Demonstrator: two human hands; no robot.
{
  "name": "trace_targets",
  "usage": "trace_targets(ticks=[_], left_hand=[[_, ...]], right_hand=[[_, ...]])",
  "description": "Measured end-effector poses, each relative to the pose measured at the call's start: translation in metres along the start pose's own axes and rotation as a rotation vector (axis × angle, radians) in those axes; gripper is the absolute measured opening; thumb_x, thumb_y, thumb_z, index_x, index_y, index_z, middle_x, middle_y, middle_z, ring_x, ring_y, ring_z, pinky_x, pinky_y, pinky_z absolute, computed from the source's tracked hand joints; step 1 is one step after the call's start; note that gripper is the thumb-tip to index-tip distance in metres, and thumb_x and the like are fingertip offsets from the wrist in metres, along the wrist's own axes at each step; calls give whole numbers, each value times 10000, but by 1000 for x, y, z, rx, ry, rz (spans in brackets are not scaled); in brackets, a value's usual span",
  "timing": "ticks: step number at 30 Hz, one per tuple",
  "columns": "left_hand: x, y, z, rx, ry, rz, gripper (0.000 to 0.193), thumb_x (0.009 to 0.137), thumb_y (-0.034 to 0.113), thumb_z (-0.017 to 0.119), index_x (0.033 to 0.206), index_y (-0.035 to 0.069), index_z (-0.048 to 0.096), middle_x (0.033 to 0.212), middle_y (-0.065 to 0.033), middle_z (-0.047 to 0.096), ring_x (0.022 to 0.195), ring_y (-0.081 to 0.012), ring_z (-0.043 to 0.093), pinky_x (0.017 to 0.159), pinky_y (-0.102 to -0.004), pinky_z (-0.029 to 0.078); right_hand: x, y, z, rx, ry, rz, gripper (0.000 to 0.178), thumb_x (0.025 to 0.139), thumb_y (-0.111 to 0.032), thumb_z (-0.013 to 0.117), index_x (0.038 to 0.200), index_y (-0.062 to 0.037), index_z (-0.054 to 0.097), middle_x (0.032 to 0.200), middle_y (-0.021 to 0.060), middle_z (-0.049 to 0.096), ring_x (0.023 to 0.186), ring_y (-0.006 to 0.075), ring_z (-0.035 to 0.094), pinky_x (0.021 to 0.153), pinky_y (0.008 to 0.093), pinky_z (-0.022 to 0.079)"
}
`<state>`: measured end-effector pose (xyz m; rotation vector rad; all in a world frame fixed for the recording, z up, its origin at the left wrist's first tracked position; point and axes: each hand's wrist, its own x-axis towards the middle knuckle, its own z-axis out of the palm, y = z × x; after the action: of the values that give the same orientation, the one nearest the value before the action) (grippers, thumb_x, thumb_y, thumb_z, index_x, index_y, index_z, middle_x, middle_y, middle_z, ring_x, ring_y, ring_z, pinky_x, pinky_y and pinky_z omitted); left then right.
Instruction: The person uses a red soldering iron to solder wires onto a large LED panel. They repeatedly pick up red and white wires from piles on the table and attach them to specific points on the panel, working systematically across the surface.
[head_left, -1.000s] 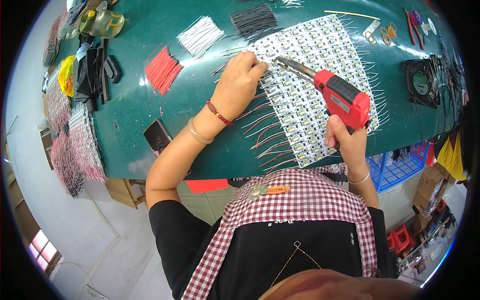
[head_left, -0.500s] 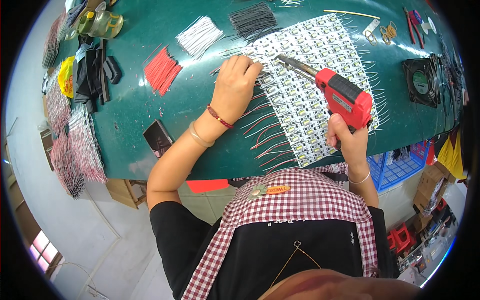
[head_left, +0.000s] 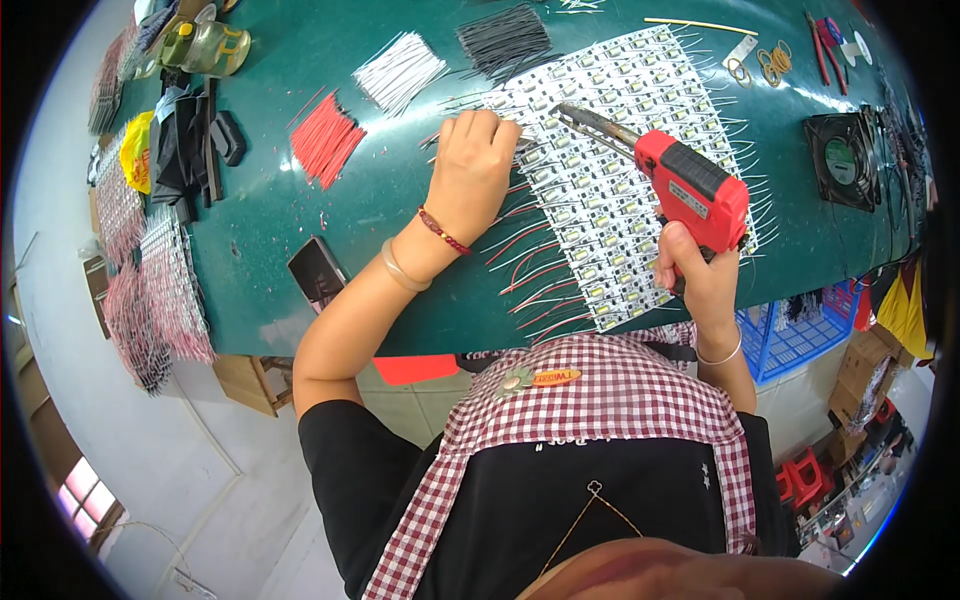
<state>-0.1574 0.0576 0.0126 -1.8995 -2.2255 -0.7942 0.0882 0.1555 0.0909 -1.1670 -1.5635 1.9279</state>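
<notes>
My right hand (head_left: 705, 275) is wrapped round the grip of a red and black soldering gun (head_left: 695, 190). Its long dark tip reaches left over a white sheet of LED circuit boards (head_left: 620, 200), close to the upper left part; whether it touches cannot be told. My left hand (head_left: 475, 160) is closed, fingertips pinched at the sheet's upper left edge. What they hold is hidden; a few thin wire ends show beside the hand. Red and white wires (head_left: 540, 270) stick out along the sheet's left side, pale ones along the right.
Bundles of red wires (head_left: 327, 140), white wires (head_left: 400, 72) and black wires (head_left: 503, 42) lie on the green table (head_left: 420, 325). A phone (head_left: 318, 272) lies near my left forearm. A fan (head_left: 843, 162), rubber bands (head_left: 774, 64) and pliers (head_left: 828, 50) are at right.
The soldering gun has shifted very slightly right and down, with its tip still over the sheet. My left hand has hardly moved and stays pinched at the edge.
</notes>
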Motion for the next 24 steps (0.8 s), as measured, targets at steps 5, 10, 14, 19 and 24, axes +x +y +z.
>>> trace_targets(ticks=[5,10,14,19,24], left_hand=[[-3,-5,-5,-7,-16,32,132,779,-9,609,898,49,606,830,-95,566,819,-277,554,737,-380,431],[-1,-18,-34,63,61,10,139,785,-31,606,906,36,607,851,-106,584,819,-291,557,735,-389,435],[12,-71,-42,213,126,-17,99,802,22,644,892,63,636,834,-84,595,803,-274,568,723,-392,438],[14,-75,-35,345,100,-42,56,812,54,649,863,78,648,818,-69,591,803,-258,568,711,-392,436],[18,-31,-29,-20,130,19,117,761,-23,663,856,42,684,790,-87,562,769,-264,573,651,-361,474]], right_hand=[[0,-1,-5,-1,12,-11,169,896,-162,673,901,-7,608,585,-3,553,451,62,509,413,212,392],[-1,-3,-10,-32,5,-51,227,927,-126,593,1039,68,555,578,22,516,436,87,478,432,232,399],[0,-4,-14,55,21,-52,193,905,-140,648,996,23,600,583,1,544,443,71,492,425,221,387],[-4,-7,-13,157,-6,-55,262,917,-132,621,1060,83,582,604,26,541,463,85,501,463,244,428],[-1,-8,-17,154,-62,-87,261,923,-146,620,1046,81,579,619,39,549,483,97,525,487,254,460]])
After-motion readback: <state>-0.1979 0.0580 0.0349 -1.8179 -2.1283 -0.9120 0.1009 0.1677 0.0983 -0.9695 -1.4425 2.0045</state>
